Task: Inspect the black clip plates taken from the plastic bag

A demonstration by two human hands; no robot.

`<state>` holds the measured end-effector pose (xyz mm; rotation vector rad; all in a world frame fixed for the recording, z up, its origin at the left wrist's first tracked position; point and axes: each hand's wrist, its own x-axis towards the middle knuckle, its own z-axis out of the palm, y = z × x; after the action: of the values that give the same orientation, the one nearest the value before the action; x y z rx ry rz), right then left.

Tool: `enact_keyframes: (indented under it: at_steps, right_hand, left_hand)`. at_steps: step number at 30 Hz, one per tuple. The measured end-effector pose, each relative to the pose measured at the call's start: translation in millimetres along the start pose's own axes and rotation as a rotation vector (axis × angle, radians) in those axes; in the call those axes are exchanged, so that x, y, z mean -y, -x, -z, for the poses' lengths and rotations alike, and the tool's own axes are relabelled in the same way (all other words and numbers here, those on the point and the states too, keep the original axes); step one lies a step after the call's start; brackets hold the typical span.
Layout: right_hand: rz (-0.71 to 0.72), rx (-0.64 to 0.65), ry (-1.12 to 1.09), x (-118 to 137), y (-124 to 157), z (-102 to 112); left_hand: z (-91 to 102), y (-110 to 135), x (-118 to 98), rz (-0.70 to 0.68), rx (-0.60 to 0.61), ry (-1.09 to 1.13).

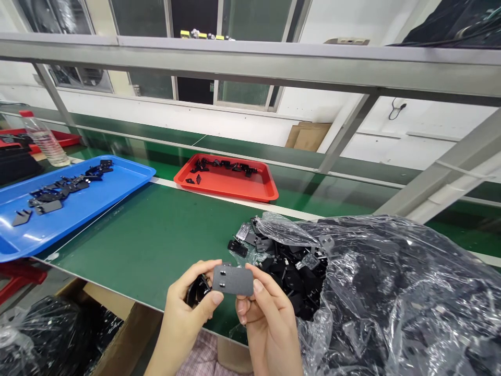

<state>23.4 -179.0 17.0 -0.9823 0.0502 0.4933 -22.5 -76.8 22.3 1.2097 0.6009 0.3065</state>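
Between my two hands is a flat black plug faceplate (235,282) with two metal prongs near its left end. My left hand (191,297) pinches its left edge, and a glossy black part (198,290) also sits in that palm, partly hidden by the fingers. My right hand (270,308) grips the right end between thumb and fingers. Just beyond my right hand, a heap of black plug parts (289,271) spills from the mouth of a large clear plastic bag (391,292).
A blue tray (117,193) with black parts lies at the left. Farther back sits a red tray (235,190) holding several more. A water bottle (45,141) stands behind the blue tray. Below the green bench (168,224) is a cardboard box (133,334) with bagged parts.
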Motion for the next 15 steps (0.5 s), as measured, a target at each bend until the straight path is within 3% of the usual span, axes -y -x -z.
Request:
enact_keyframes:
  at_steps: [4, 7, 11, 15]
  right_hand:
    - [-0.011, -0.037, 0.02, -2.4, -4.3, 1.2]
    - [0.01, -0.071, 0.056, -4.8, -11.3, 6.2]
    - [0.03, -0.108, 0.098, -7.6, -23.9, 16.9]
    - [-0.004, -0.075, 0.1, -11.3, -35.8, 25.2]
  left_hand:
    - [4.9, -5.3, 9.4, -0.034, 0.028, -0.055]
    - [20.3, -29.6, 17.2, -0.116, -0.027, -0.161]
    - [70.1, -104.1, 4.4, -0.236, -0.309, 0.048]
    - [137.2, -183.8, -41.2, -0.304, -0.605, 0.35]
